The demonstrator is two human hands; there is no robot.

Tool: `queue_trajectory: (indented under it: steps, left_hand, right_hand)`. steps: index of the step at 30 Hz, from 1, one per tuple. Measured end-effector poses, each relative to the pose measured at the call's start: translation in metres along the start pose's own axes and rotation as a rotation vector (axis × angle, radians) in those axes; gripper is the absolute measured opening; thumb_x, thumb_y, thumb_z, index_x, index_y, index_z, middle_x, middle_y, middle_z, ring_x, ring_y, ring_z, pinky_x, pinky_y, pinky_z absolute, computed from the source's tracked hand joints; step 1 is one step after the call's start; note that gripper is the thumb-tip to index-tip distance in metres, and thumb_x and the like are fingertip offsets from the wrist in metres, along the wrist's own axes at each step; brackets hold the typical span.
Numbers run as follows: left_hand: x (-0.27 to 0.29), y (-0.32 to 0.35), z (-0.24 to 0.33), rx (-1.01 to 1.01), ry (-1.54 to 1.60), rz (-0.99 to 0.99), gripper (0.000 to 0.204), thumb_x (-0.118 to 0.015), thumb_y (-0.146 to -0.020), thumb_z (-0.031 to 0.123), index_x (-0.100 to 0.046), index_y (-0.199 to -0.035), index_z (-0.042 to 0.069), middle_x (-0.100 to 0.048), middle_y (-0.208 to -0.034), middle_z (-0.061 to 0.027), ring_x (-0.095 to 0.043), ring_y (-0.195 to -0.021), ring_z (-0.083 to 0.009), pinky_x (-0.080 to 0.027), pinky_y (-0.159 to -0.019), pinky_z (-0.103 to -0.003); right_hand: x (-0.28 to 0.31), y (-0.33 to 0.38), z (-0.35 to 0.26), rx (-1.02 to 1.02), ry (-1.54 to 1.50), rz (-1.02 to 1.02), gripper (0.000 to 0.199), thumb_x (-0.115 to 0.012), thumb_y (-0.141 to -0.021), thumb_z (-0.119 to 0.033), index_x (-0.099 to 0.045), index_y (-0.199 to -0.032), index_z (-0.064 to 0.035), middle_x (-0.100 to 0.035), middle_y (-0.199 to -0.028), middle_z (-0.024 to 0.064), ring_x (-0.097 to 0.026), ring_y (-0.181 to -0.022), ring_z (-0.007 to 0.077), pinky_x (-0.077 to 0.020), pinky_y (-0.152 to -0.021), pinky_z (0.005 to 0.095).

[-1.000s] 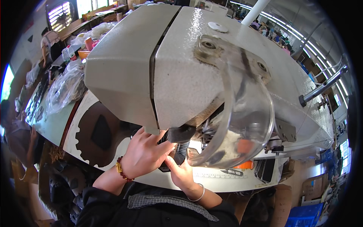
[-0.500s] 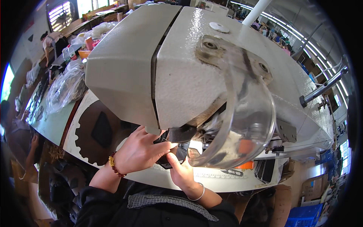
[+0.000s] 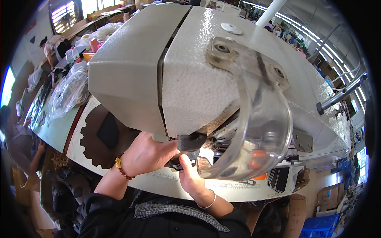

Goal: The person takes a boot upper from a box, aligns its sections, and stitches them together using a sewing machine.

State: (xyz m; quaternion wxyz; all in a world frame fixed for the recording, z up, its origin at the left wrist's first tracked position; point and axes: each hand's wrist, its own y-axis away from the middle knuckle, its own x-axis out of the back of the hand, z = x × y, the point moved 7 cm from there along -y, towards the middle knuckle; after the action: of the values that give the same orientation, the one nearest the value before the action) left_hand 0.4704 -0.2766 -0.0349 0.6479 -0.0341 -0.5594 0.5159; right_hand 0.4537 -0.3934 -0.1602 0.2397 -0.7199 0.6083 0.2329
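Your bare left hand and right hand crowd a small black piece beneath the angular, pale-grey metal machine head, seemingly positioning it; whether either grips it cannot be told. Next calls for steady alignment.

At left, a pale green table is being partly covered by a clear plastic bag. Light is being shed by ceiling tubes. The lower right is being filled by a blue crate.

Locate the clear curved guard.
In the head view, the clear curved guard hangs right of centre from the pale machine head, above and right of the right hand.
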Motion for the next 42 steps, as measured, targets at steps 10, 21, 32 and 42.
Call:
queue_trajectory:
  steps: [10,21,32,42]
  left_hand:
    - [0.029,-0.011,0.026,-0.098,-0.058,0.065,0.014,-0.073,-0.076,0.015,-0.061,-0.081,0.010,-0.059,-0.066,-0.0060,-0.056,-0.071,-0.0321,-0.045,-0.066,-0.040]
    - [0.009,-0.005,0.001,0.145,0.124,-0.079,0.013,-0.071,-0.075,0.013,-0.067,-0.087,0.011,-0.064,-0.081,-0.0064,-0.058,-0.078,-0.0326,-0.048,-0.070,-0.042]
    - [0.011,-0.001,0.014,0.032,-0.267,-0.167,0.038,-0.066,-0.072,0.007,-0.062,-0.110,0.011,-0.066,-0.081,-0.0043,-0.056,-0.098,-0.0332,-0.041,-0.090,-0.048]
    - [-0.005,0.013,0.010,-0.136,-0.229,0.176,0.042,-0.066,-0.069,0.009,-0.062,-0.112,0.008,-0.066,-0.095,-0.0042,-0.062,-0.091,-0.0211,-0.042,-0.090,-0.045]
  right_hand:
    - [-0.001,0.000,0.000,-0.067,-0.173,0.014,0.028,-0.053,-0.098,-0.010,-0.051,-0.126,-0.0062,-0.059,-0.118,0.0057,-0.056,-0.107,0.0137,-0.0458,-0.093,0.0299]
    - [0.001,-0.003,0.009,-0.021,-0.282,-0.113,0.030,-0.042,-0.103,-0.016,-0.049,-0.131,-0.0084,-0.058,-0.127,0.0055,-0.055,-0.117,0.0196,-0.0438,-0.103,0.0502]
    - [0.017,-0.004,-0.002,0.037,-0.097,-0.079,0.030,-0.048,-0.099,-0.004,-0.051,-0.129,-0.0044,-0.057,-0.128,0.0061,-0.055,-0.117,0.0196,-0.0468,-0.100,0.0415]
    - [-0.038,0.027,-0.112,1.215,1.344,-0.117,0.026,-0.080,-0.072,-0.002,-0.067,-0.094,0.0018,-0.067,-0.085,0.0122,-0.066,-0.081,0.0260,-0.0529,-0.074,0.0339]
